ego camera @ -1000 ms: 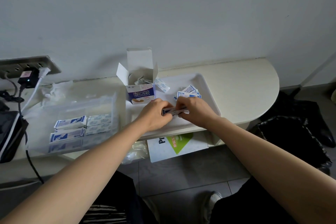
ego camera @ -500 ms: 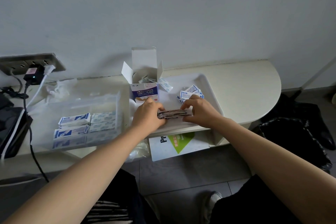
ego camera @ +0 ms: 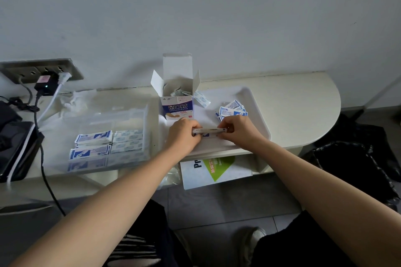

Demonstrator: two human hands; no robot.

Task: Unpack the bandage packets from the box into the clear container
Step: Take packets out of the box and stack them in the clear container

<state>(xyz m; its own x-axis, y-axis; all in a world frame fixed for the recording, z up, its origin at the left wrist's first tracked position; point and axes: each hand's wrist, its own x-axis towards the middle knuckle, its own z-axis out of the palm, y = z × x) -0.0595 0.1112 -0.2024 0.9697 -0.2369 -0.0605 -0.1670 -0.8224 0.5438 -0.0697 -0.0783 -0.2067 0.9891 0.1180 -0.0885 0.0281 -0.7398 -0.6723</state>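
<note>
Squaring up packet stack (ego camera: 209,130) in front of box (ego camera: 177,107)
L hand (ego camera: 184,136) & R hand (ego camera: 236,131) are pinching its ends w/ curled fingers, prob. evening edges to fit clear container (ego camera: 97,119) left of box.

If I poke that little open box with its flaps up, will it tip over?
Probably, yes. The box is thin card standing upright with its tall lid flap raised, so it likely tips easily. Only a few packets show inside, so it is probably light and might slide instead of falling.
</note>
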